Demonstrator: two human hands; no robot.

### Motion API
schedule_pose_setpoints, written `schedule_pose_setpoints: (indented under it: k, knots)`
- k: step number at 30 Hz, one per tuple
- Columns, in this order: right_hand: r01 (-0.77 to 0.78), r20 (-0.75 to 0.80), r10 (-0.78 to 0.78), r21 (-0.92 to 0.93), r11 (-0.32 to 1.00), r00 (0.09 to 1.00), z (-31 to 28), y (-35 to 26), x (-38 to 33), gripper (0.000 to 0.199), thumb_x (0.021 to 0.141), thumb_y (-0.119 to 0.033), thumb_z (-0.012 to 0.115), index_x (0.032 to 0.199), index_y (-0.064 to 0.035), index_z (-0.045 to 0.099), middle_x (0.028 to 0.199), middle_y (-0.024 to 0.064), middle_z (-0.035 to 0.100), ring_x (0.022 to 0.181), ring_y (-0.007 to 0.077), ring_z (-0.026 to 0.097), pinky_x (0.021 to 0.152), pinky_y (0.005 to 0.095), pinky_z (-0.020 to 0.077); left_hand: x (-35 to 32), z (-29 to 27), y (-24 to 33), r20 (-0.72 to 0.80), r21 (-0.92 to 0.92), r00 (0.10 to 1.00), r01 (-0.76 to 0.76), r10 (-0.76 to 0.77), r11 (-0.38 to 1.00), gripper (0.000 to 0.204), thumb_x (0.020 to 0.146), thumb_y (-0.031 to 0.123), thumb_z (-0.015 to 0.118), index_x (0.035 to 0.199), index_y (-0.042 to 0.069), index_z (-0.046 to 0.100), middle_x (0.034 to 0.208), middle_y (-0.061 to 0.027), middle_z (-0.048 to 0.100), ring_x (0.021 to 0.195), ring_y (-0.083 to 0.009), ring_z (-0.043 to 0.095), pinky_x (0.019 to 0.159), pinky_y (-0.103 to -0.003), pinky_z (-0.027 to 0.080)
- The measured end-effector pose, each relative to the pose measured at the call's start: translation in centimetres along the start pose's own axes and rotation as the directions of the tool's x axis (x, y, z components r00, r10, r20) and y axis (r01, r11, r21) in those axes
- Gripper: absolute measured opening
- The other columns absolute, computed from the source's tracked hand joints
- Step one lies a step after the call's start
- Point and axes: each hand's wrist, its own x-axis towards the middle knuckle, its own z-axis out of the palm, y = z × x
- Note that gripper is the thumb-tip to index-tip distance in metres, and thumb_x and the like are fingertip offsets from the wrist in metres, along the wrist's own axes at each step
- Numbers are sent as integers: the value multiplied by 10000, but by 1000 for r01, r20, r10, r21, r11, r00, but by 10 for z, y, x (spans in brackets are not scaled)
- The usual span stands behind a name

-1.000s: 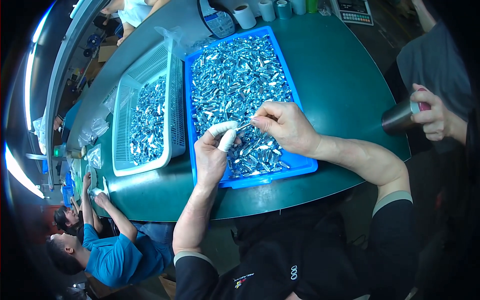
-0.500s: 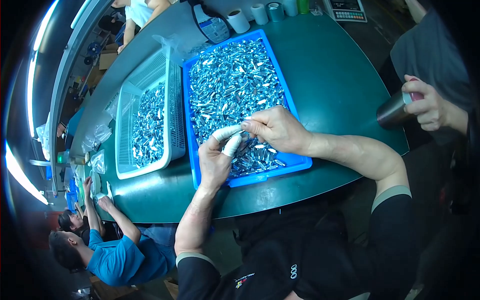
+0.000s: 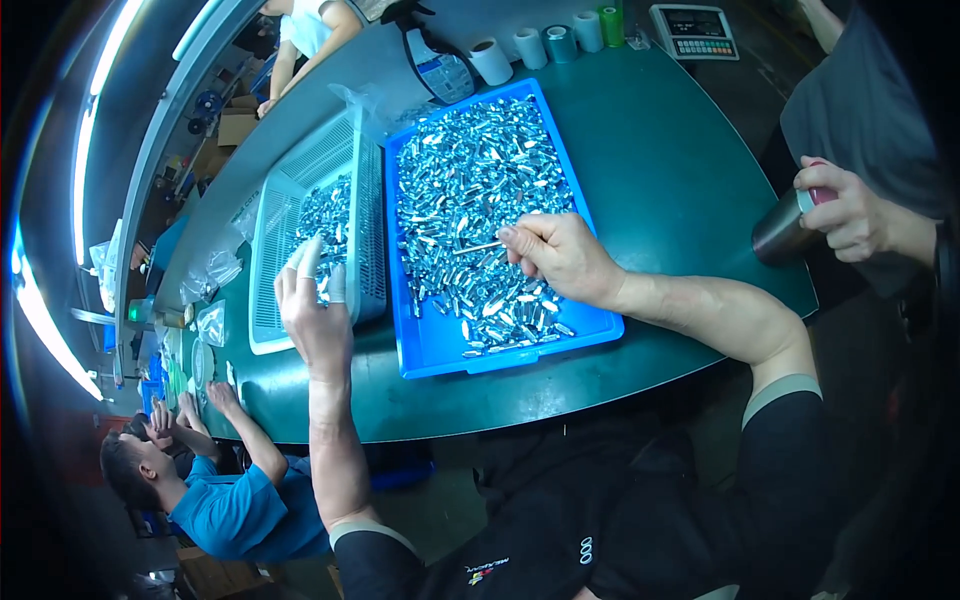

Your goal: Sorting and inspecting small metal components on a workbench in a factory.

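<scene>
My right hand (image 3: 566, 258) is closed over the front part of a blue tray (image 3: 428, 362). Pinched between its thumb and fingers is a thin metal rod (image 3: 478, 248) that points left. Beneath it, the tray holds a heap of small shiny metal parts (image 3: 470, 160). My left hand (image 3: 318, 318), with white coverings on some fingers, reaches over the near right part of a pale plastic basket (image 3: 266, 270). Its fingers are stretched and the thumb stands apart; I see nothing in them. More small metal parts (image 3: 325, 212) lie in the basket, partly hidden by this hand.
Behind the tray stand a spray bottle (image 3: 440, 70) and several rolls (image 3: 490, 62); a scale (image 3: 695, 35) is at the far right. A person at the right grips a dark cylinder (image 3: 782, 228) by the table edge. Plastic bags (image 3: 212, 325) lie left; co-workers sit beyond.
My left hand has left my right hand and moved left from the tray to over the basket, its fingers spreading. The right hand stays over the tray; the rod now shows clearly.
</scene>
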Motion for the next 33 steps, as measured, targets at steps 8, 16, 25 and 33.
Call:
schedule_pose_setpoints:
  k: [8,16,25,33]
  knots:
    - [19,1,-19,-18,1000,1000,5,-4,-5,427,1056,-329,582,797,-4,678,650,30,613,578,74,574,523,250,451,-44,52,7,531,-4,802,-321,274,947,334,781,31,744,1110,46,689,938,-128,637,916,-337,619,853,-449,491]
    - [11,108,-2,-87,996,994,7,-4,-6,369,1028,-268,623,766,-9,637,641,44,626,601,89,586,552,285,456,-51,52,23,484,-342,869,294,-101,892,221,894,31,719,1107,7,668,968,-99,685,924,-252,675,832,-361,534]
    - [36,-28,-41,-136,990,999,-3,7,-2,289,978,-265,673,831,-17,696,687,111,655,609,176,603,567,377,450,-52,70,47,586,-681,747,664,-313,310,207,920,60,718,1104,0,644,1026,-81,672,948,-177,667,874,-327,518]
    - [76,142,-66,-68,995,988,28,10,-3,481,1004,-380,608,675,-29,637,564,71,625,510,190,598,543,362,465,-79,50,45,582,-660,757,653,-298,371,168,927,3,717,1091,24,688,965,-62,695,863,-160,642,786,-298,523]
